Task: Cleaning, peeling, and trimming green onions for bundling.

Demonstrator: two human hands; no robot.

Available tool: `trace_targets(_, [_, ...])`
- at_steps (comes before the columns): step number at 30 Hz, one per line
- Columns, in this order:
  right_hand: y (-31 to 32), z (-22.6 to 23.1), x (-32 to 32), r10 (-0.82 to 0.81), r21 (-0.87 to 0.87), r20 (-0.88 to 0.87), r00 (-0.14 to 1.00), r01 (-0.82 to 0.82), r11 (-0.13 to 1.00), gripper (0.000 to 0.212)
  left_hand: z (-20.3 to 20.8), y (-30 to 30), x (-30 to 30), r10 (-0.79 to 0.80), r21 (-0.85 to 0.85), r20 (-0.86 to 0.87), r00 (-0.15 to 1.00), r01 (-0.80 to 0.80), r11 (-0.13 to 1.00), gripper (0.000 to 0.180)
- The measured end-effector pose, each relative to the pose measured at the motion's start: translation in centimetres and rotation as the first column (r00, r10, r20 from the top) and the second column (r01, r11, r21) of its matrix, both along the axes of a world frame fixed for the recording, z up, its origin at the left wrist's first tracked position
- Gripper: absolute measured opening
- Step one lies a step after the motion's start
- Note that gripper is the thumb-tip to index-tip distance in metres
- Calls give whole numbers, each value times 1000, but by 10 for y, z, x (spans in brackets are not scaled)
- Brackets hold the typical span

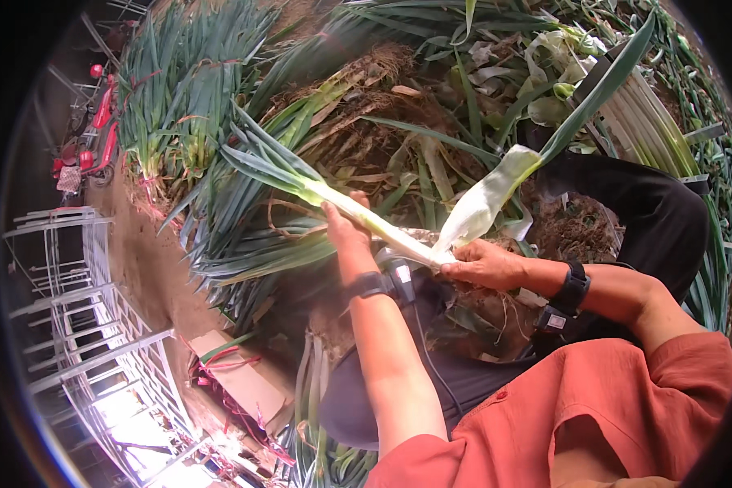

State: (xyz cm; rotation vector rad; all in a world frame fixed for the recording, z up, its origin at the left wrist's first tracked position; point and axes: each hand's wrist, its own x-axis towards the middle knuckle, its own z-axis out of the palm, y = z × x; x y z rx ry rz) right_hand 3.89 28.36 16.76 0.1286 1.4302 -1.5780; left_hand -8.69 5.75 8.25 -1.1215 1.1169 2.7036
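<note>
A large green onion [362, 218] lies slantwise across the middle, its green leaves toward the upper left and its white root end toward my right hand. My left hand [350, 232] is closed round the shaft partway along. At the root end my right hand [486, 265] pinches the base of a pale outer leaf [484, 195]. That leaf is parted from the shaft, and its green tip stretches to the upper right. Fingers of my right hand partly hide the spot where leaf and shaft meet.
Tied bundles of green onions [187, 98] stand at the upper left. Dry roots and peelings [366, 98] heap ahead of me, and peeled white stalks [642, 122] lie at the right. A white metal rack [98, 309] and cardboard [240, 378] are at the left.
</note>
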Motion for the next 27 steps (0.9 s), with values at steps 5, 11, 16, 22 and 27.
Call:
trace_targets(5, [-12,1,-2,52,-24,-60,997,-53,998,39,25,-33,-9,-67,61,-204,977,81,995,32])
trace_targets(11, [-25,-23,-35,39,-396,431,901,150,906,68,71,-34,-20,6,41,-224,974,4,999,27])
trace_targets(16, [-47,-17,-65,-443,-274,82,893,448,851,38,103,-28,-16,-14,36,-260,966,24,999,15])
trace_targets(22, [-45,16,-68,-511,-417,500,699,712,566,33,140,-74,-19,105,-45,-286,952,-122,991,16])
trace_targets(27, [-9,37,-42,-412,-411,301,860,507,758,38,158,-157,-8,181,-166,-266,947,-230,959,17])
